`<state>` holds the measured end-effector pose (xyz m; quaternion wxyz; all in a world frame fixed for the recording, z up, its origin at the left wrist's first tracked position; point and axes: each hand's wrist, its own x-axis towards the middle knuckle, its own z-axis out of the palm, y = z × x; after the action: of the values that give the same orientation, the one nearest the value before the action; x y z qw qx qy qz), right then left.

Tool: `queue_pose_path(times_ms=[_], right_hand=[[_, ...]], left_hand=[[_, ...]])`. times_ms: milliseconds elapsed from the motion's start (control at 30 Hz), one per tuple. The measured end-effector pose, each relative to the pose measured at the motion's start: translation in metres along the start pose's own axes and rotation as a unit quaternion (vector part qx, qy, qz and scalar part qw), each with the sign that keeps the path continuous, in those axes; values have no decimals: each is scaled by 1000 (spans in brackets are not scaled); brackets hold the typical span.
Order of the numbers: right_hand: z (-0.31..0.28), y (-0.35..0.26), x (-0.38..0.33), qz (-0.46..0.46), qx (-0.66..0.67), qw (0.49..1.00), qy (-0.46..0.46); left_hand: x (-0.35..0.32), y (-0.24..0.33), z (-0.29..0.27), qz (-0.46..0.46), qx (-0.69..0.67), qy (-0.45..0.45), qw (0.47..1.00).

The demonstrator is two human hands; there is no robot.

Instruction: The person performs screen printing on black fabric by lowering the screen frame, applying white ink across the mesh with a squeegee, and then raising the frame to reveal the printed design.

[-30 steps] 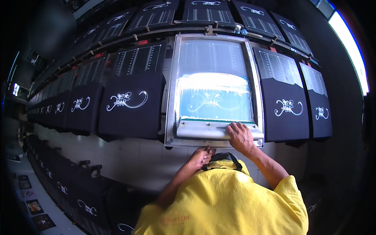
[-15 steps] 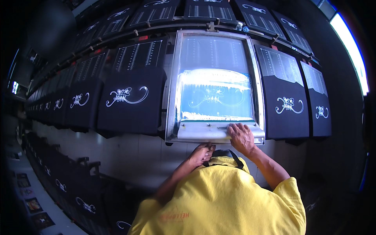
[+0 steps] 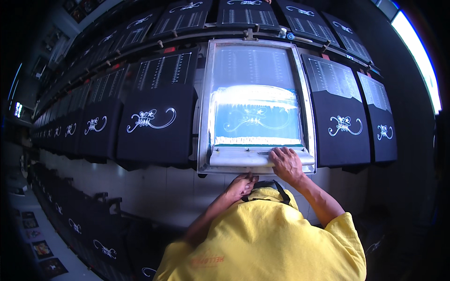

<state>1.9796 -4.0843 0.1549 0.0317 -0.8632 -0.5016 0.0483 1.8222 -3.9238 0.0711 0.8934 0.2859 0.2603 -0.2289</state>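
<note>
A screen printing frame (image 3: 307,107) with metal sides lies in front of me. White ink (image 3: 255,95) forms a thick band across its blue mesh (image 3: 234,114), where a scrolled flower design shows through. At the frame's near end, a long pale squeegee (image 3: 239,158) lies crosswise. My right hand (image 3: 287,165) is closed over the squeegee's right half, fingers curled on its far side. Just below the frame's near edge, my left hand (image 3: 240,186) is closed, close to my body; what its fingers hold, if anything, is hidden.
Black shirts with white scroll prints lie on boards either side, one shirt (image 3: 154,117) left and another (image 3: 342,117) right. Behind the frame runs a rail (image 3: 206,32) with more printed shirts beyond it. A small bottle (image 3: 282,33) stands there. Another row of dark shirts (image 3: 70,220) is lower left.
The whole view has shifted slightly. Both hands keep almost the same place, the right still on the squeegee and the left still closed below the frame.
</note>
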Motion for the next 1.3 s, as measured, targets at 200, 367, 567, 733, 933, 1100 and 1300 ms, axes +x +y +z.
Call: queue_pose_path(times_ms=[200, 367, 567, 733, 933, 1100, 1300], right_hand=[[-5, -1, 2, 15, 1, 1000, -20], [-8, -2, 5, 26, -4, 999, -29], [-19, 22, -29, 39, -6, 998, 39], [3, 50, -54, 115, 11, 992, 56], [-4, 56, -49, 81, 38, 989, 121], [-3, 57, -50, 80, 51, 991, 98], [11, 61, -48, 74, 34, 991, 104]], left_hand=[[-67, 44, 32, 357, 564, 109, 737], [-97, 111, 45, 344, 841, 236, 345], [-70, 123, 9, 318, 847, 191, 381], [-58, 106, -5, 336, 822, 206, 411], [-53, 114, -7, 374, 788, 231, 430], [-52, 111, -9, 378, 793, 238, 415], [-38, 100, -25, 417, 798, 260, 350]])
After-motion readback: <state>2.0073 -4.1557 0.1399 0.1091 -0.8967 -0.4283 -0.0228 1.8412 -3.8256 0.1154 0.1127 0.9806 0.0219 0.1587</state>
